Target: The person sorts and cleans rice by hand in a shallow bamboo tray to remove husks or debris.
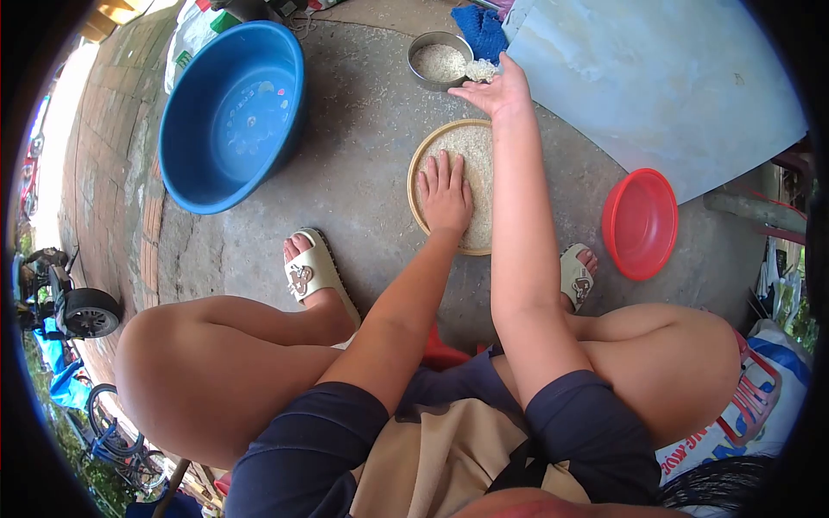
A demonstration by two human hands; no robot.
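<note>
My left hand lies flat, fingers spread, on the white rice grains in a round, shallow tray with a tan rim. Part of the tray is hidden under my right forearm. Farther forward, my right hand is turned palm up and cupped around a small heap of rice. It is beside the right edge of a round metal bowl, which has rice inside.
A large blue basin stands at the left. To the right are a red basin and a big pale sheet. Behind the bowl lies a blue cloth. Loose grains are scattered over the concrete floor.
</note>
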